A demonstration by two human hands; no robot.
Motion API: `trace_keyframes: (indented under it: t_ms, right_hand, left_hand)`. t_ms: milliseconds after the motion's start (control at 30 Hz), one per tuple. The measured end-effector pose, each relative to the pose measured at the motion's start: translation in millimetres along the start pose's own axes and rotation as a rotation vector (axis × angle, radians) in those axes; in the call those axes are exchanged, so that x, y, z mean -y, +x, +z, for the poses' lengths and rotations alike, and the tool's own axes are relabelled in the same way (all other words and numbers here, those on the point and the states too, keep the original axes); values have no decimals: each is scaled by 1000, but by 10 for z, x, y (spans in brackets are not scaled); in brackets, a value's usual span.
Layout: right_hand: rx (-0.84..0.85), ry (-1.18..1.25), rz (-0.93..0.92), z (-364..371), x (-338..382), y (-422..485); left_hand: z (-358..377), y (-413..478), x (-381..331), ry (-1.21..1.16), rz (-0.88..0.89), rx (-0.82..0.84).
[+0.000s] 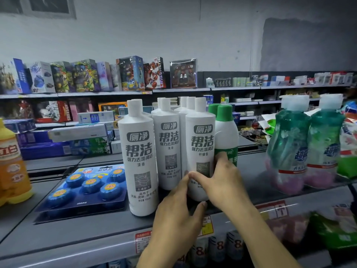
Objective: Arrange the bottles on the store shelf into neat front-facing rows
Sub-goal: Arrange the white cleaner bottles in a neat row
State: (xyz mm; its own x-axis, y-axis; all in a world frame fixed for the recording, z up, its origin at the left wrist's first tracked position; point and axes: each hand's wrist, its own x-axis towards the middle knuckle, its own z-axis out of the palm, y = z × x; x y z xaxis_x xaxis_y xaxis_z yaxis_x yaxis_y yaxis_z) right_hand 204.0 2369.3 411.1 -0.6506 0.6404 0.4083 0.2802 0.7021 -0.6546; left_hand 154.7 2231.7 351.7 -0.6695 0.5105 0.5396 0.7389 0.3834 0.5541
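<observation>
White bottles [142, 151] at frame centre are faced forward but staggered; the rightmost bottle [201, 144] is gripped by left hand [177, 211] and right hand [224, 178]; straightening judged unfinished.

My one camera sits on my head, facing forward and slightly down, close over the shelf [77, 238] edge and the white bottle [201, 147] I hold.
</observation>
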Motion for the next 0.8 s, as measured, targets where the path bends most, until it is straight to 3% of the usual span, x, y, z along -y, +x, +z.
trace_keyframes:
  t_ms: [200,400,600,800]
  right_hand:
    - [23,19,-2,-24,9,-44]
    - [-7,95,5,-58,-22,-186]
    - [-59,83,-244,-250,27,-388]
    - [199,206,-439,-39,335,-578]
  left_hand:
    - [36,-21,-2,54,-16,21]
    - [-47,-12,26,-43,-23,13]
    - [-200,-254,13,-36,18,-175]
    - [-736,-707,201,225,-129,-240]
